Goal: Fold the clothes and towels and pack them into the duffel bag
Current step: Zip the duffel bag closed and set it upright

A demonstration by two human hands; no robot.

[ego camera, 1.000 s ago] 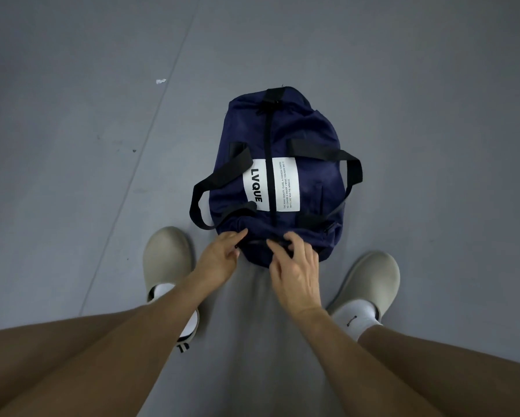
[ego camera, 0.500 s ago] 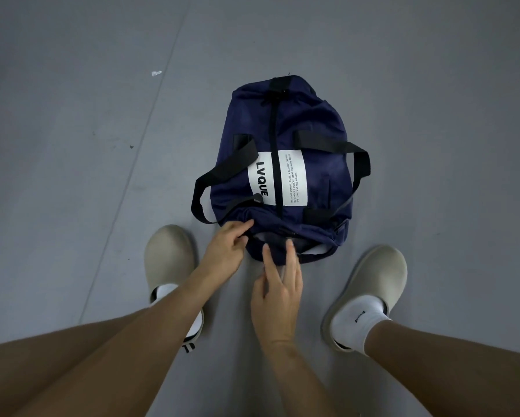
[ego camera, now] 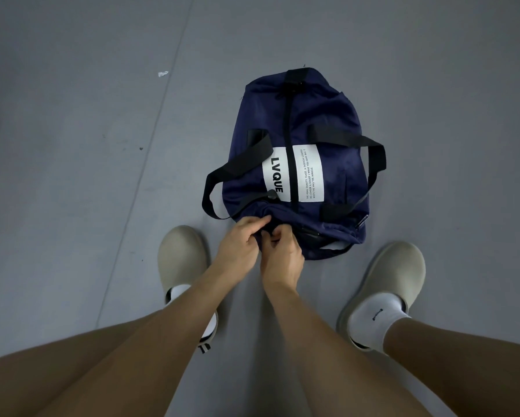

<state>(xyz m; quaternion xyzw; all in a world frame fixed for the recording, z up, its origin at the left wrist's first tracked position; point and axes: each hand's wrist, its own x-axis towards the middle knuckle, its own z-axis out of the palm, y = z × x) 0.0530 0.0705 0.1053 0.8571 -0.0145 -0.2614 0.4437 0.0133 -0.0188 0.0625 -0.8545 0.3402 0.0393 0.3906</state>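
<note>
Navy fabric duffel bag (ego camera: 328,130) on grey floor (ego camera: 87,145). Left hand (ego camera: 239,246) and right hand (ego camera: 281,255) both pinch fabric at its near end.

duffel bag (ego camera: 312,139) on the grey floor (ego camera: 87,145)
left hand (ego camera: 240,245) and right hand (ego camera: 282,254) pinch fabric at its near end, between two beige clogs.

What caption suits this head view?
Navy duffel bag on the floor, left hand and right hand gripping its near end.
</note>
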